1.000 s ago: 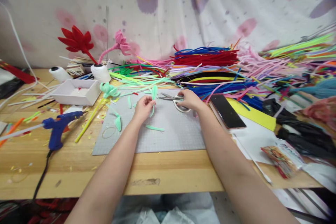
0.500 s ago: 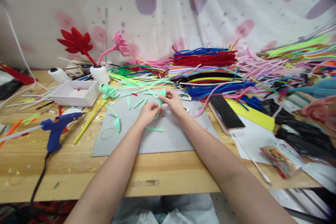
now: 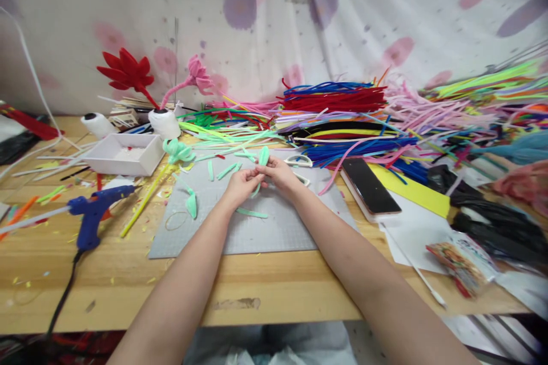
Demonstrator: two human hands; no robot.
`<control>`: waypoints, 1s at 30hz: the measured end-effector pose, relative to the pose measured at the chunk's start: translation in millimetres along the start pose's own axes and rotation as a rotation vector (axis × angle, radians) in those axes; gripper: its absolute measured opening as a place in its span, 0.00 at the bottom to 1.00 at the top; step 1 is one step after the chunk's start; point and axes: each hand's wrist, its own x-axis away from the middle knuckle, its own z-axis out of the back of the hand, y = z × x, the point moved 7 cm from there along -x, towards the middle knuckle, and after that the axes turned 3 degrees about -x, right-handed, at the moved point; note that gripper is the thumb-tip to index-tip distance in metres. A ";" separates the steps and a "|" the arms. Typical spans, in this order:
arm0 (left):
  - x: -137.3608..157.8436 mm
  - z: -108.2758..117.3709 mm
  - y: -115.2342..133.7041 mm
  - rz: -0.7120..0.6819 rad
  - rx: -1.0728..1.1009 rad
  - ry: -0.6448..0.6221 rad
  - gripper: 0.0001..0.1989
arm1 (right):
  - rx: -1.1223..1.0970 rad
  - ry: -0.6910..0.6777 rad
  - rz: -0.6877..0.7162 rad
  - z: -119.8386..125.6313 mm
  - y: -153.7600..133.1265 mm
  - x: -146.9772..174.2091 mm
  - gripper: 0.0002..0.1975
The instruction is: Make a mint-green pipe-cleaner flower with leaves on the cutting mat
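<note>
Both hands meet above the grey cutting mat (image 3: 205, 239). My left hand (image 3: 242, 185) is closed in a pinch on the lower part of a mint-green pipe cleaner petal (image 3: 264, 155). My right hand (image 3: 277, 174) grips the same petal just below its rounded loop, which points up past the fingers. Fingers hide the middle of it. On the mat to the left lies another mint-green petal (image 3: 191, 204), and a cut mint-green strip (image 3: 252, 213) lies below my hands. Short green pieces (image 3: 229, 170) are scattered behind my left hand. White-handled scissors (image 3: 299, 161) rest beside my right hand.
A blue glue gun (image 3: 92, 217) lies at left, near a mint-green flower on a yellow stem (image 3: 145, 199). Behind it stands a white box (image 3: 148, 162). Bundles of coloured pipe cleaners (image 3: 338, 97) line the back. At right lie a phone (image 3: 371, 185) and a snack packet (image 3: 460, 265).
The fingers of both hands have drawn closer together around the petal's lower part. Its loop now stands clearer above my right hand. The view has shifted slightly.
</note>
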 end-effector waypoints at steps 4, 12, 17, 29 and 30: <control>-0.4 19.6 4.9 0.020 0.190 0.154 0.17 | -0.042 -0.098 -0.067 -2.1 -4.9 4.5 0.14; -4.8 27.4 1.1 0.002 0.510 0.169 0.17 | 0.009 -0.344 -0.352 -22.1 11.9 22.3 0.16; -3.7 21.1 2.2 0.012 0.433 0.125 0.16 | 0.029 -0.321 -0.258 -20.4 9.5 17.7 0.15; -5.5 16.0 -1.7 0.023 0.458 0.145 0.15 | -0.059 -0.344 -0.280 -26.0 14.7 15.4 0.15; -5.5 15.9 -1.4 0.020 0.461 0.144 0.14 | -0.059 -0.342 -0.284 -25.9 15.3 15.2 0.15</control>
